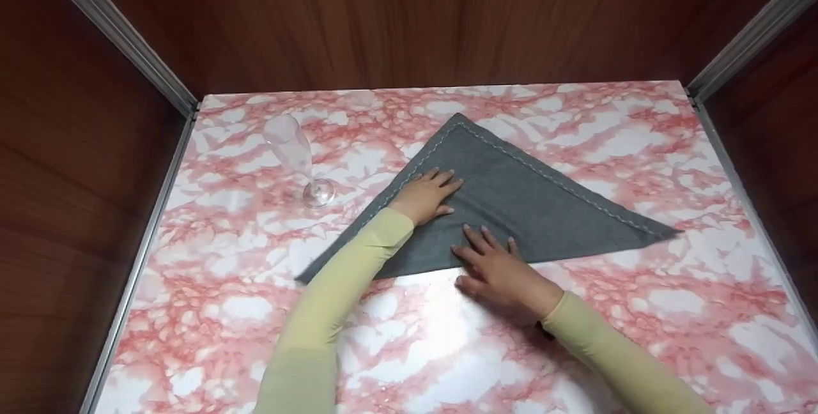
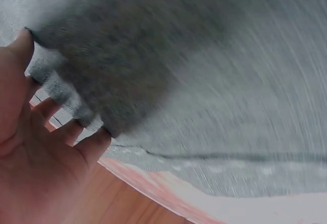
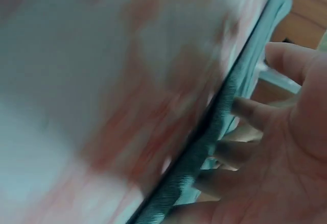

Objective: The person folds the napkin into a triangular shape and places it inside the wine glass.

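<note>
Setting. A surface (image 1: 639, 312) patterned in pink-and-white marble occupies the view, with a bright glare patch near its front middle. Dark reddish-brown wood-grain panels enclose it: a back wall (image 1: 434, 18), a left wall (image 1: 64, 177) and a right wall (image 1: 779, 114). Silver metal rails (image 1: 115, 30) run along both side edges and up the rear corners.

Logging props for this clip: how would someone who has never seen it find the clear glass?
Start at the pink-and-white marbled tabletop walled by dark wood panels. Left of the grey triangular folded cloth, beyond the left hand pressing on that cloth, stands a clear stemmed flute glass. It is the only transparent, upright thing there, apart from both hands.
</note>
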